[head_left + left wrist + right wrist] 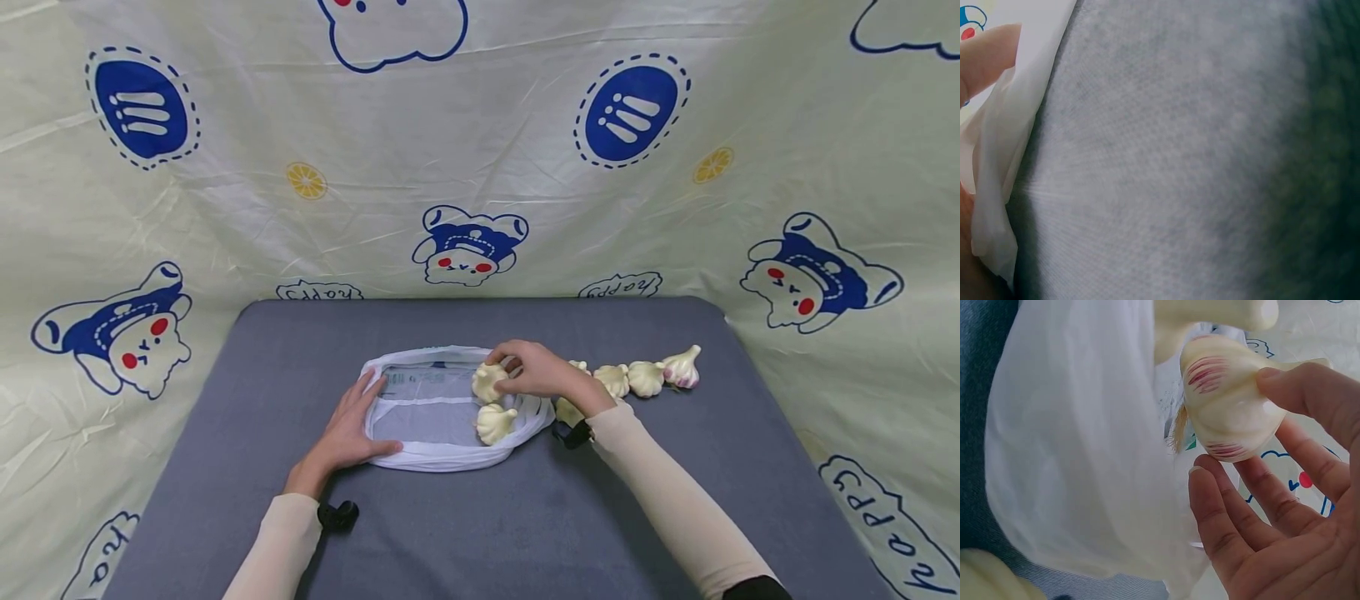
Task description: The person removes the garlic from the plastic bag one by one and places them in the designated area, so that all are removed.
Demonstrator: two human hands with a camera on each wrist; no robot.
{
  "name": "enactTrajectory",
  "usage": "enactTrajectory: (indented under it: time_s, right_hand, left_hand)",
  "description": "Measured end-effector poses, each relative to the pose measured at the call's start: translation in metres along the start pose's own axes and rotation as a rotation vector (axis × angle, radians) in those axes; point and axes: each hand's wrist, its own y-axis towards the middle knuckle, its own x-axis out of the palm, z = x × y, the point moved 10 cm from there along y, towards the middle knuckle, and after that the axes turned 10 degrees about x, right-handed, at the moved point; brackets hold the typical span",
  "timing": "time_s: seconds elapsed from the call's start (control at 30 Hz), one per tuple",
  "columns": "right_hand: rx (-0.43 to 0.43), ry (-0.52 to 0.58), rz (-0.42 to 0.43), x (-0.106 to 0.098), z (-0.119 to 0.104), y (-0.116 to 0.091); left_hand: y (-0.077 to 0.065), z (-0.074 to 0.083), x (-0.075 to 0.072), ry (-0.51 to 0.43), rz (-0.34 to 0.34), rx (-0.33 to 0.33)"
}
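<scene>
A white plastic bag (450, 457) lies with its mouth spread wide on the table. At its left end my left hand (348, 425) holds the rim, thumb and fingers spread apart; in the left wrist view the thumb (991, 56) lies over the thin film. Over the bag's right part, my right hand (536, 368) pinches a garlic bulb (489, 382) between thumb and fingers. Purple streaks and roots show on that bulb in the right wrist view. Just below it, another garlic bulb (496, 424) sits inside the bag's mouth.
To the right of the bag, several garlic bulbs (645, 379) stand in a row, some partly behind my right wrist. One more bulb (567, 412) is close to the bag's right edge. Grey cloth (465, 542) covers the table; a printed curtain (510, 125) hangs behind.
</scene>
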Motion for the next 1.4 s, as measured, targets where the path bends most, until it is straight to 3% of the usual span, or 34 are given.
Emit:
enactTrajectory:
  time_s: [0.5, 0.9, 1.2, 1.4]
  right_hand:
    - [0.027, 0.13, 0.163, -0.011, 0.009, -0.019]
    - [0.03, 0.265, 0.243, -0.012, 0.015, -0.037]
    - [0.03, 0.27, 0.35, -0.02, 0.016, -0.057]
    - [0.003, 0.272, 0.359, -0.021, 0.015, -0.067]
  left_hand:
    - [0.001, -0.001, 0.002, -0.006, 0.0, 0.005]
    - [0.0, 0.0, 0.001, -0.012, 0.009, 0.018]
    - [0.0, 0.0, 0.0, -0.009, 0.01, 0.018]
    - [0.0, 0.0, 0.0, -0.014, 0.007, 0.01]
